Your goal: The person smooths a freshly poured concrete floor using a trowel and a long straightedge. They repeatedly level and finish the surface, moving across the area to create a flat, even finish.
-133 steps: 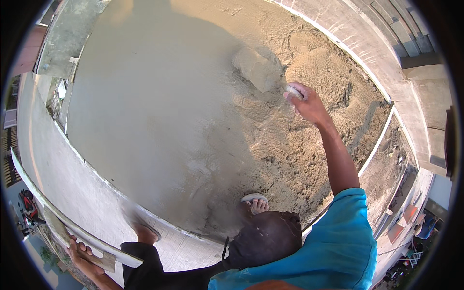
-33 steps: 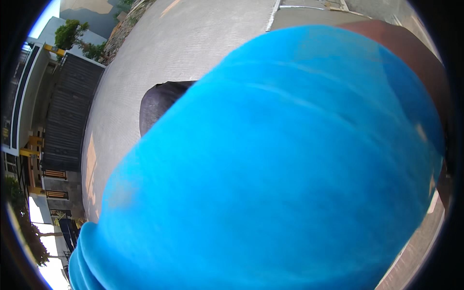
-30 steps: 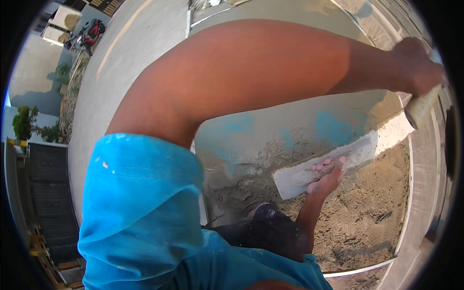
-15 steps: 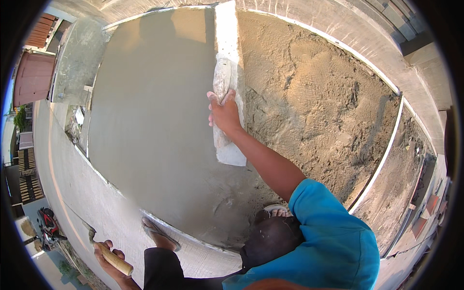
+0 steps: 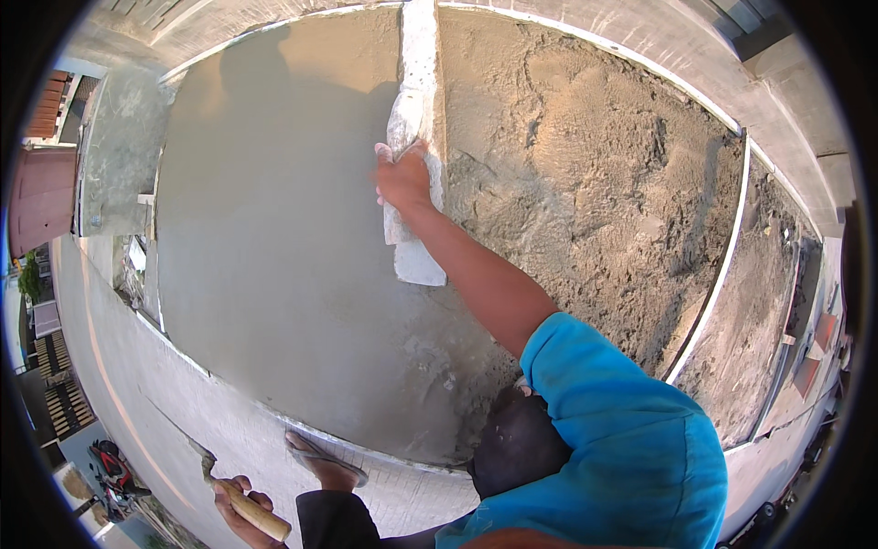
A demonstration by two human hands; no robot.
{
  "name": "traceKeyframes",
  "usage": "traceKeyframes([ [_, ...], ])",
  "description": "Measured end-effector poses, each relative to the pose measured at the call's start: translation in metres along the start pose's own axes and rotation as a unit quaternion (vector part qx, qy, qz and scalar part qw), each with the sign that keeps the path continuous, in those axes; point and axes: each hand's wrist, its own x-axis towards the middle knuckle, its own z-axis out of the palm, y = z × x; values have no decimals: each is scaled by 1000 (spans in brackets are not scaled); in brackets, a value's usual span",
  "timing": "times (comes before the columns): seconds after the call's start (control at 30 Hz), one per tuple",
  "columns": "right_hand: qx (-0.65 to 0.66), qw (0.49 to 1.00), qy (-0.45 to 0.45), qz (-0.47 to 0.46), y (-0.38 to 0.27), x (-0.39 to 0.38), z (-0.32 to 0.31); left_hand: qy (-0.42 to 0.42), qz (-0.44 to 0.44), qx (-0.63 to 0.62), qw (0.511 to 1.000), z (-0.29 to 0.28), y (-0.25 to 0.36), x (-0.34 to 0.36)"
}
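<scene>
My right hand is closed round the pale, cement-caked grip of a long white float. The float lies lengthwise away from me, on the line between smooth wet concrete at left and rough mortar at right. Its far end reaches the slab's far edge. My left hand, low at the left, is wrapped round the wooden handle of a trowel. The trowel's thin blade points up and left above the pavement, apart from the wet concrete.
Pale form edging borders the slab. My sandalled foot stands beside the near edge, and my dark-clad knee is over the near corner. Paved road runs along the left, where a red motorbike stands. A wall rises beyond.
My view has turned and shifted slightly, so the float and right hand appear higher and further left. My left hand appears lower and further right. Both hands keep their holds.
</scene>
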Motion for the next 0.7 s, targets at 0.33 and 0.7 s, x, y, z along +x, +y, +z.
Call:
traceKeyframes([
  [0.33, 251, 968, -1, 7, 2, -24, -44, -16, 30, 15, 999, 3, -1, -10],
  [0.7, 275, 960, 25, 44, -1, -8, 6, -6, -22, 142, 990, -11, 10, -9],
])
